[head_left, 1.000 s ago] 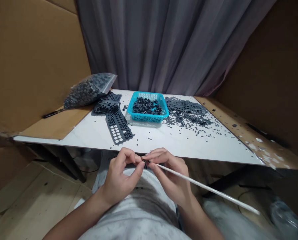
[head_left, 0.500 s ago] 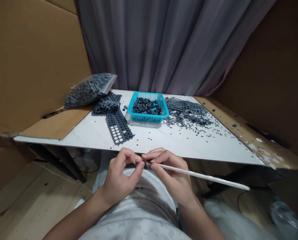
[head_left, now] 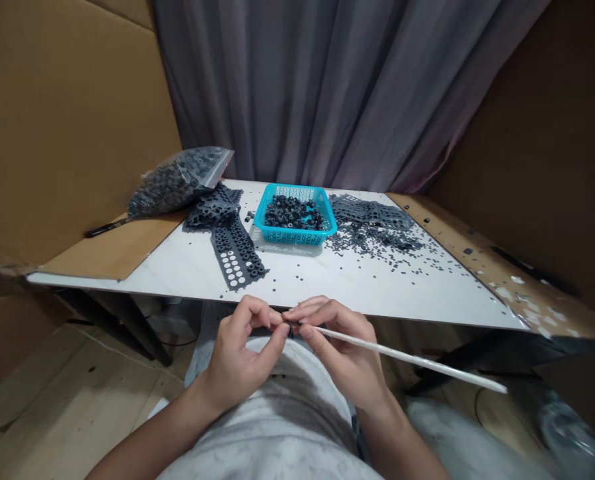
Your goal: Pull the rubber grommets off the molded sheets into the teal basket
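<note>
Over my lap, just below the table's near edge, my left hand (head_left: 242,353) pinches a small black ring (head_left: 290,327) between thumb and forefinger. My right hand (head_left: 344,347) is closed on a long thin white rod (head_left: 412,361), whose tip meets the ring at my fingertips. The rod runs out to the right and slightly down. The two hands touch at the fingertips.
A white table (head_left: 302,280) carries a turquoise basket (head_left: 296,232) of black rings, perforated black rubber strips (head_left: 234,247), more strips and several loose rings (head_left: 377,233) at the right, and a clear bag of rings (head_left: 177,179) at the back left. Cardboard walls and a grey curtain surround it.
The far end of the white rod swung up from its low position a second ago, then dipped slightly. Both hands stay pinched together in the same place.
</note>
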Demonstrator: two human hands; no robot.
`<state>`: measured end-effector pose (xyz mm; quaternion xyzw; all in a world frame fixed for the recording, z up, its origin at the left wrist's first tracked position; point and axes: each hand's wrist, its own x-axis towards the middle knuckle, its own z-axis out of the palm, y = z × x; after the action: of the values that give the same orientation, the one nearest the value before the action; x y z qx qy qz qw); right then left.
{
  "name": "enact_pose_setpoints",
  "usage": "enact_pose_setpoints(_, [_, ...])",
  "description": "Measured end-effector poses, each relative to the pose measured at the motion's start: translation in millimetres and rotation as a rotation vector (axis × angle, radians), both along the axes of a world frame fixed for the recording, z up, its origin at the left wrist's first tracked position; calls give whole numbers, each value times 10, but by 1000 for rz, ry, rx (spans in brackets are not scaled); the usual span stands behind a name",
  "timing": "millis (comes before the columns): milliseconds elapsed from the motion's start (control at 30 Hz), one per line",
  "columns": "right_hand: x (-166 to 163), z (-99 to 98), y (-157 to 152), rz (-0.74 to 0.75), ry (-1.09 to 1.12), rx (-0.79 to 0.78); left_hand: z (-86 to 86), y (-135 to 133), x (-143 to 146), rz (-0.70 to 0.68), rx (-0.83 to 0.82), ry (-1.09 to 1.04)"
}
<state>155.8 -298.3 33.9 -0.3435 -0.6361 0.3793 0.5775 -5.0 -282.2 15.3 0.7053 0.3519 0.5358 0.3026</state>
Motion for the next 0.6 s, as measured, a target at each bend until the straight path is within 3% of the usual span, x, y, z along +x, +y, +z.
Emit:
enact_pose_setpoints(367, [0,-3,5,-90,-202,179,30,-1,3,8,24,14])
enact_pose_setpoints(600, [15,-23,11,-65,-42,66,30,-3,-1,-56,-47,-63])
